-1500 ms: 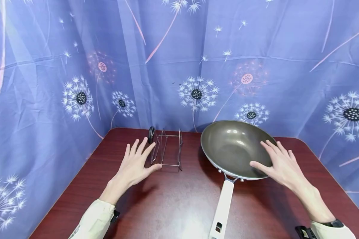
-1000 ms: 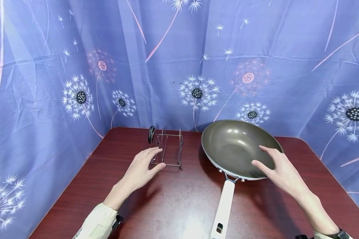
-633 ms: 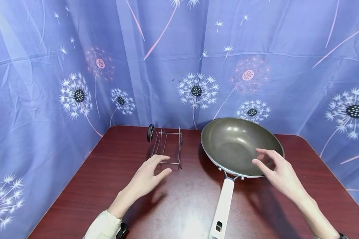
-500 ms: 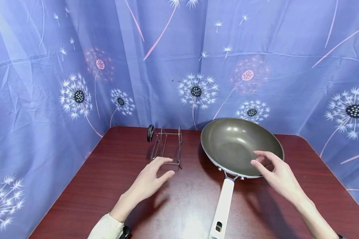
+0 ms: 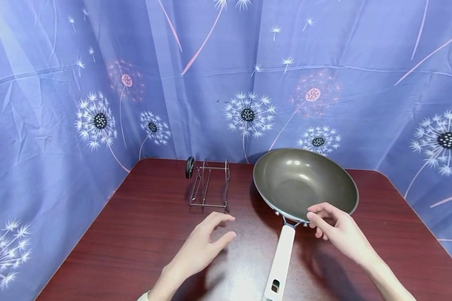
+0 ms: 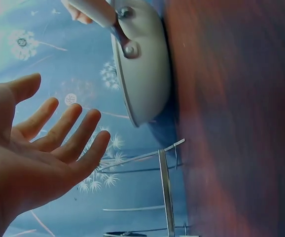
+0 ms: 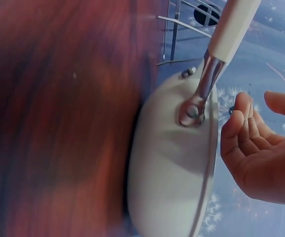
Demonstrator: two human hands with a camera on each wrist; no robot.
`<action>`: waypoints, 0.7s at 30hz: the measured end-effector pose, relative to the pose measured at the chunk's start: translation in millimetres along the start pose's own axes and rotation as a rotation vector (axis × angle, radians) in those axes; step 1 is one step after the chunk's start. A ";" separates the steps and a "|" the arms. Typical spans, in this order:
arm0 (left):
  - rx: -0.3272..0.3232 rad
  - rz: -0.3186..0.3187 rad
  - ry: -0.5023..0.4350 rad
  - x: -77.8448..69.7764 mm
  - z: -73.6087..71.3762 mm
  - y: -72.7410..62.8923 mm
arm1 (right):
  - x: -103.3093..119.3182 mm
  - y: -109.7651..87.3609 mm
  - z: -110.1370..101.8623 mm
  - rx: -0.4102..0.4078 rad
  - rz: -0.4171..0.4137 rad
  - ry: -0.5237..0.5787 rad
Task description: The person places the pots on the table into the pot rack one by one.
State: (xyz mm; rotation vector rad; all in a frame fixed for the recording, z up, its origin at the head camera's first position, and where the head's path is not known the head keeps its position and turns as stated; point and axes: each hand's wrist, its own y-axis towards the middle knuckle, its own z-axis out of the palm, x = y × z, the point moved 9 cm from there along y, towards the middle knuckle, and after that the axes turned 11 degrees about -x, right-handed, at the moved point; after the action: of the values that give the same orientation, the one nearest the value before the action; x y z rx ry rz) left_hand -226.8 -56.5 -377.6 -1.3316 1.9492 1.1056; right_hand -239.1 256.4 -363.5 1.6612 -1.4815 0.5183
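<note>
A deep frying pan (image 5: 294,184), dark inside and pale outside, stands on the table at right, its white handle (image 5: 280,263) pointing toward me. My right hand (image 5: 342,234) hovers by the pan's near rim, right of the handle, fingers loosely bent and holding nothing. In the right wrist view, a gap shows between those fingers and the pan's side (image 7: 167,173). My left hand (image 5: 201,246) hangs over the table with relaxed fingers and nothing in them. Beyond it stands a thin metal wire rack (image 5: 208,205), untouched.
A black round disc (image 5: 190,167) sits at the rack's far left corner. The dark red wooden table (image 5: 135,234) ends at a blue curtain (image 5: 211,104) printed with dandelions, which rises behind it and at both sides.
Both hands have drawn back toward me, the left also rightward and away from the rack, the right from above the pan to its near rim. Their fingers have bent more. Pan and rack stay put.
</note>
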 end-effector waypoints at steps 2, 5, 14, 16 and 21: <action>0.002 -0.006 -0.024 -3.1 4.1 -4.2 | 0.5 -2.7 3.3 0.012 0.014 0.025; 0.005 -0.019 -0.071 -6.6 11.3 -8.7 | -0.3 -7.2 9.2 0.028 0.037 0.070; 0.058 -0.122 -0.286 -13.3 44.4 -27.9 | -11.4 -22.2 34.6 0.100 0.143 0.259; 0.074 -0.170 -0.345 -14.2 53.3 -33.5 | -15.8 -27.6 40.6 0.122 0.193 0.327; 0.093 -0.274 -0.507 -16.6 75.5 -45.3 | -28.2 -41.4 57.1 0.188 0.377 0.543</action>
State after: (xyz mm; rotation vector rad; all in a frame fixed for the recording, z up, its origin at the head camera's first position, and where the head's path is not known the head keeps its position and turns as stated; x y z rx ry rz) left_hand -180.2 7.8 -419.2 -1.0946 1.3877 1.0732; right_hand -218.3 226.6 -430.2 1.2297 -1.3558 1.2406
